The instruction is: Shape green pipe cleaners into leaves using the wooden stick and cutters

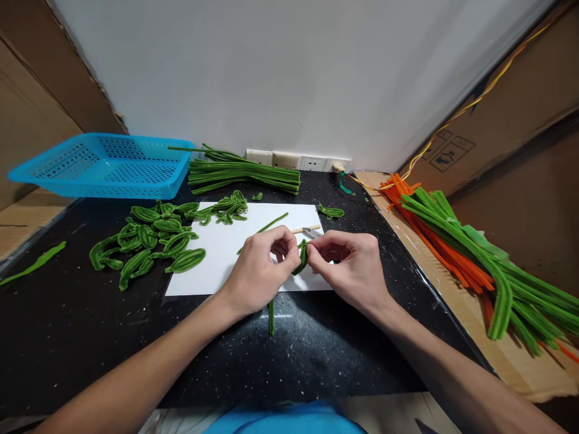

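Observation:
Over a white sheet of paper (pixel 190 283), my two hands meet at a small leaf-shaped loop of green pipe cleaner (pixel 300 259). My left hand (pixel 265 262) is closed, pinching its left side between thumb and fingers. From the other side my right hand (pixel 350 262) grips it with thumb and forefinger. A green pipe cleaner end (pixel 271 318) pokes out below my left hand; where it leads is hidden. Just behind the fingers lie a thin wooden stick (pixel 298 229) and the metal tip of a tool, perhaps pliers (pixel 311 232), partly covered by my right hand.
Finished-looking green leaf loops (pixel 167 226) are heaped at left, with smaller curled pieces (pixel 230 208) beside them. Behind lie a bundle of green pipe cleaners (pixel 244 172) and a blue basket (pixel 122 181). Orange strips (pixel 434 247) and green strips (pixel 493 265) rest on cardboard at right.

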Tool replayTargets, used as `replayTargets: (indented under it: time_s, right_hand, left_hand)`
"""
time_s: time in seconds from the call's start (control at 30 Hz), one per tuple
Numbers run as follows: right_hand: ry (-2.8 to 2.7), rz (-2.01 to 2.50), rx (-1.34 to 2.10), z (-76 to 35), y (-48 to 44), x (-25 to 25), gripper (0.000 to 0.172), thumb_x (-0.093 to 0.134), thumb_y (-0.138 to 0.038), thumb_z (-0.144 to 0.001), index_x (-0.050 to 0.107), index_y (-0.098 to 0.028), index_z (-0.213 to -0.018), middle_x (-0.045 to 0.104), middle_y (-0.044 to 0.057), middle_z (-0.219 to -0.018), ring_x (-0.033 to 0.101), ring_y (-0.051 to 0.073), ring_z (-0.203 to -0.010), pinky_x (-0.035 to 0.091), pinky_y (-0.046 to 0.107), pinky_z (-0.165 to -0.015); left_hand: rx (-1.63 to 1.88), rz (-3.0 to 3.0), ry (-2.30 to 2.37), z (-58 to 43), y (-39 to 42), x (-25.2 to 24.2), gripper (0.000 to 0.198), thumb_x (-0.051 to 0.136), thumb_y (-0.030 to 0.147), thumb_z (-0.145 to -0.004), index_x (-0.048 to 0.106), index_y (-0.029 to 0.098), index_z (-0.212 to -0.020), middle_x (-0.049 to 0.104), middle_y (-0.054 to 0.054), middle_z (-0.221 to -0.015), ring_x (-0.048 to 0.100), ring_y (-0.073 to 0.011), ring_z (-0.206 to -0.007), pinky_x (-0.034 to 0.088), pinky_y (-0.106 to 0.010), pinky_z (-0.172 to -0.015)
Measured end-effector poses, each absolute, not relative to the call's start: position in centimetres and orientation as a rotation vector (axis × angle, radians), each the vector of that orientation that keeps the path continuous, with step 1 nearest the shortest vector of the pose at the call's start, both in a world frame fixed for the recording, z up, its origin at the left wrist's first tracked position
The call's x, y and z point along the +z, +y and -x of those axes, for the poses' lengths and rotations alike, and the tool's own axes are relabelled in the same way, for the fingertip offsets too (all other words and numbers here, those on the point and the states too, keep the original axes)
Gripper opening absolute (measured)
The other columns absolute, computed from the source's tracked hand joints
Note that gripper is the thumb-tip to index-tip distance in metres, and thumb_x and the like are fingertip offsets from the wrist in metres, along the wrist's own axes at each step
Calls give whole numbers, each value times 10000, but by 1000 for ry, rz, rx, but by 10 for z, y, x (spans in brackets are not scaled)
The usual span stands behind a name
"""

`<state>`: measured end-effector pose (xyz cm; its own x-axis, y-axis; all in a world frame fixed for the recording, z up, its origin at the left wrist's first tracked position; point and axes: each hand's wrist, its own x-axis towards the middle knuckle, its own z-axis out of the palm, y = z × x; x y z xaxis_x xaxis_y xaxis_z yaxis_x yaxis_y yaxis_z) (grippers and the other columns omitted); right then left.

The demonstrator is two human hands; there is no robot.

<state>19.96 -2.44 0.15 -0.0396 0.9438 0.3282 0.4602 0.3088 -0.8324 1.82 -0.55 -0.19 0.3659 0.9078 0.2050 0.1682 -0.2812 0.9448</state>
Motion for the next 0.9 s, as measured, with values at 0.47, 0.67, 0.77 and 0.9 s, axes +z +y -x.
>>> replayTargets:
  time_s: [0.47,0.67,0.77,0.9]
  right_hand:
    - [-1745,1212,506,-206,-27,-3,115,707,-231,-912,726,-184,-808,702,11,-705,609,125,-568,506,256,-551]
    - [-1836,1127,426,-204,-27,-5,126,662,-173,-929,693,-172,-807,667,-1,-697,589,114,-566,480,253,-559]
    - [-1870,1104,408,-204,-28,-6,121,650,-154,-939,692,-163,-825,652,-3,-698,577,108,-566,469,244,-561]
    - [-1888,1116,405,-204,-28,-5,146,645,-140,-935,687,-157,-796,646,-9,-668,560,99,-545,454,233,-554]
  left_hand:
    - [985,-1756,937,-17,-7,-2,118,612,241,-979,626,188,-874,618,7,-817,563,-156,-762,455,-305,-734]
    - [951,-1812,923,-17,-8,-3,153,567,233,-1009,602,188,-867,586,23,-803,529,-145,-757,421,-290,-717]
    - [935,-1836,931,-18,-9,-4,158,556,237,-1019,598,190,-875,578,28,-799,516,-140,-740,400,-281,-680]
    - [915,-1852,975,-18,-11,-6,178,545,263,-1033,604,190,-882,581,26,-797,513,-141,-738,388,-284,-665]
